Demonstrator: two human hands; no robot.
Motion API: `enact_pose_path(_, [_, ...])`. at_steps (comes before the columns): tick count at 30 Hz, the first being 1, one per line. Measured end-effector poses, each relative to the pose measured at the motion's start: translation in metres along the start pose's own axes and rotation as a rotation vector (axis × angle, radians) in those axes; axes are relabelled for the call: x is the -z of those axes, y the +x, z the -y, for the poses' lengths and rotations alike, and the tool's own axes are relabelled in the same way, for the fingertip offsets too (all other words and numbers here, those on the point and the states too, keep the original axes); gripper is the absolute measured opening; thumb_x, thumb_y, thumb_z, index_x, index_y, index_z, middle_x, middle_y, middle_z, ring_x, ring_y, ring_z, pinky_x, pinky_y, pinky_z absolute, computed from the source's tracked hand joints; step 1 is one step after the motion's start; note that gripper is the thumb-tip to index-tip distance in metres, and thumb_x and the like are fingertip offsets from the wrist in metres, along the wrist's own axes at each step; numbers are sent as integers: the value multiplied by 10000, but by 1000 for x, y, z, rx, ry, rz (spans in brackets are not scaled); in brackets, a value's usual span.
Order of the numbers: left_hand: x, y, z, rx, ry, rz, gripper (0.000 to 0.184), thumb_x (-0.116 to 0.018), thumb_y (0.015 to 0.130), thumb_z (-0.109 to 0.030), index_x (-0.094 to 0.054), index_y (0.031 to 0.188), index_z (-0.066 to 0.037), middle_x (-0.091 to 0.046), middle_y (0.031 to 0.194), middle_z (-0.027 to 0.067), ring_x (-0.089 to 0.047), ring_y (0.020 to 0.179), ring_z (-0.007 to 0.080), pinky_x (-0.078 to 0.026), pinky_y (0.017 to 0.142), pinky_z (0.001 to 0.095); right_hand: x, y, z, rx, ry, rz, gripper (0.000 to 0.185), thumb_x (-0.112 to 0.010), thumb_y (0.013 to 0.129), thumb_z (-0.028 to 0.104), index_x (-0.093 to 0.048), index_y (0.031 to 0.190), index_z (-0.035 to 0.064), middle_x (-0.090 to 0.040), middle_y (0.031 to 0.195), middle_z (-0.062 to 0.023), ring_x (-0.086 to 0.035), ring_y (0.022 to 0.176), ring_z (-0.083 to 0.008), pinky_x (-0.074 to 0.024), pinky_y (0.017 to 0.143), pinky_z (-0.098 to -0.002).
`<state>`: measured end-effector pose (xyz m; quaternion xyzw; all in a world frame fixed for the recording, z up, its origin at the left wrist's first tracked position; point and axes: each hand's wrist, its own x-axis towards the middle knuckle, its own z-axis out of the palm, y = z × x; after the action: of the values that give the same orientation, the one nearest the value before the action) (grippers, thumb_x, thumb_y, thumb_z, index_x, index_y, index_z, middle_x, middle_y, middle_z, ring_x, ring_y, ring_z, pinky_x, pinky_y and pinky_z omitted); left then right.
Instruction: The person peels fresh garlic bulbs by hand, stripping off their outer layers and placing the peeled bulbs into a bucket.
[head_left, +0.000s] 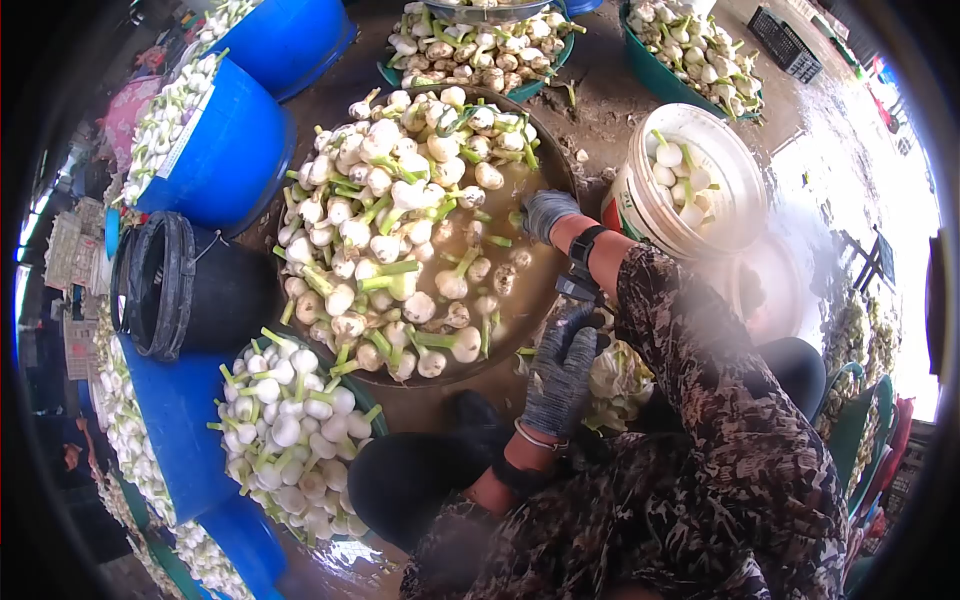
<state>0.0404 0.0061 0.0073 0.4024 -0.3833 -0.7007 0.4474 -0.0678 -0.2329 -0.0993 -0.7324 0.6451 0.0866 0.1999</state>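
Note:
My right hand (548, 212), in a grey knit glove, is at the right rim of a wide round basin (562, 150) of muddy water. Its fingers are bent together over the water, and what they hold is hidden. Garlic bulbs (395, 200) with cut green stems fill much of the basin, some of them soiled. Closer to my body, my left hand (562, 375) wears the same kind of glove, dark at the fingers. Those fingers are curled around something dark that I cannot make out. Pale leafy peelings (618, 385) lie just beside it.
A white bucket (640, 165) with several bulbs stands right of the basin. Cleaned white garlic (295, 430) is heaped in a tub at lower left. A black bucket (200, 285) and blue tubs (235, 150) line the left. Green tubs (665, 75) of garlic stand at the back.

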Motion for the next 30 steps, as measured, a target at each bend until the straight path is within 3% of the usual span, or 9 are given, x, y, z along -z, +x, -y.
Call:
enact_pose_path(4, [-4,4,0,9,10,-4,332,-471,1012,-167,-480,1312,-25,-586,1176,95,-604,989,148,-499,910,306,0,-32,2,57,-70,-101,387,-631,845,363,-665,1115,88,-695,1030,-159,-667,954,-345,-524,858,-431])
enact_pose_path(7, [-4,11,21,-50,-3,-207,404,-495,1002,-187,-426,1366,-28,-584,1175,86,-598,981,137,-498,899,302,12,-61,-17,-26,481,-382,411,-667,846,366,-655,1079,27,-697,944,-193,-674,845,-328,-518,783,-405])
enact_pose_path(11, [-8,24,20,140,-288,-405,458,-537,967,-215,-413,1382,-68,-591,1183,78,-610,979,174,-508,869,340,33,-131,-42,-136,1407,-152,264,-685,894,186,-655,1063,-15,-699,887,-56,-643,744,-138,-530,714,-282])
enact_pose_path(14, [-20,33,22,95,-484,-21,425,-518,977,-241,-431,1354,-66,-573,1230,114,-589,1084,230,-504,947,393,29,-189,-53,-229,1734,-3,297,-682,899,201,-647,1108,-7,-696,925,-68,-660,783,-136,-554,696,-277])
enact_pose_path(18, [-41,29,30,100,-433,93,390,-553,969,-205,-464,1314,-47,-545,1264,144,-564,1140,264,-483,1011,406,24,-238,-70,-232,1537,-97,293,-671,905,223,-654,1098,3,-705,994,-103,-675,840,-168,-549,732,-297])
enact_pose_path(20, [-50,28,33,37,-396,82,375,-598,948,-159,-477,1285,-49,-551,1238,131,-579,1108,258,-521,964,385,9,-251,-84,67,1046,-621,219,-665,885,187,-674,1043,36,-700,970,-141,-684,826,-243,-544,741,-338])
enact_pose_path(23, [-59,25,33,38,-265,-8,363,-623,930,-125,-487,1260,-57,-567,1189,110,-593,1078,252,-559,895,365,46,-302,-73,102,648,-798,167,-670,851,165,-674,988,69,-676,938,-171,-662,809,-321,-535,718,-392])
enact_pose_path(28, [-63,27,34,40,68,-64,341,-634,922,-106,-499,1230,-52,-575,1163,72,-598,1017,195,-559,856,320,41,-313,-67,91,320,-815,118,-645,819,192,-602,851,86,-599,748,-122,-619,701,-336,-494,607,-450])
enact_pose_path(30, [-55,31,43,-172,397,-22,367,-707,874,-106,-544,1188,-9,-605,1072,50,-586,931,134,-512,839,278,39,-309,-67,92,302,-793,120,-650,810,189,-598,848,88,-602,752,-121,-618,702,-340,-493,604,-451])
